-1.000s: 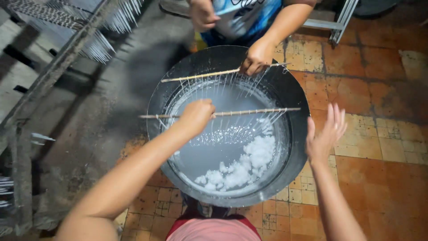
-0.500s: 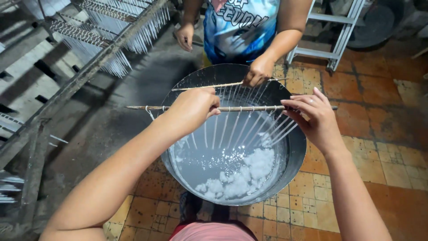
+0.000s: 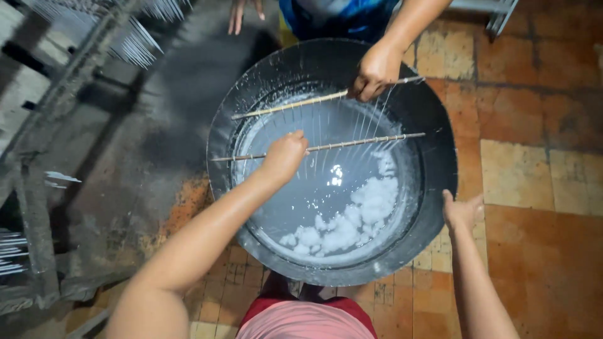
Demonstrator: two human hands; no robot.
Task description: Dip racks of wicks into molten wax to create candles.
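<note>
A big black round basin (image 3: 440,157) stands on the tiled floor, filled with whitish liquid and white lumps (image 3: 358,213). My left hand (image 3: 284,156) grips a thin wooden stick (image 3: 364,142) held across the basin, with several thin white strands hanging from it into the liquid. My right hand (image 3: 461,210) rests open at the basin's right rim, holding nothing. Opposite me, another person's hand (image 3: 375,70) holds a second stick (image 3: 295,105) with similar strands over the basin's far side.
A wooden rack (image 3: 75,81) with many hanging white strands stands at the left. The other person's second hand (image 3: 242,12) hangs at the top. Orange floor tiles (image 3: 540,163) lie to the right, a metal frame (image 3: 502,16) at top right.
My right hand let go of the stick and dropped to the basin's right rim. My left hand still holds the stick, lowered over the liquid. The view moved closer to the basin.
</note>
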